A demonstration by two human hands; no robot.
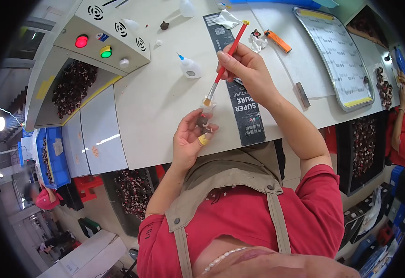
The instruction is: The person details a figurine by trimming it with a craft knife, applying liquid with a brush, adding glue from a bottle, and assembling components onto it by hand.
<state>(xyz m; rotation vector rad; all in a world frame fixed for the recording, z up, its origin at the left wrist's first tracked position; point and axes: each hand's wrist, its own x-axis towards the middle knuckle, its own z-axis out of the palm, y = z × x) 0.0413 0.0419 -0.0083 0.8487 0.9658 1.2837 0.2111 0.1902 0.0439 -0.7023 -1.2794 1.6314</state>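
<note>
A red-handled brush (220, 71) is held in my right hand (248, 69), its bristles pointing down toward my left hand. My left hand (189, 139) has its fingers closed around a small dark brown piece (202, 122), and yellow wrapping covers one fingertip. The bristles meet or nearly meet a small whitish, translucent item (207, 104) just above the piece; whether they touch is too small to tell. Behind my hands a white squeeze bottle (191, 68) with a blue tip stands on the white table (151, 134). A black printed strip (248, 121) lies beside them.
An orange cutter (278, 41), a metal bar (302, 95) and a large tray (334, 58) lie to the right. At the left stands a machine box (133, 44) with red and green lights. Dark bins of small pieces sit below the table edge. A co-worker's arm (401, 106) shows at far right.
</note>
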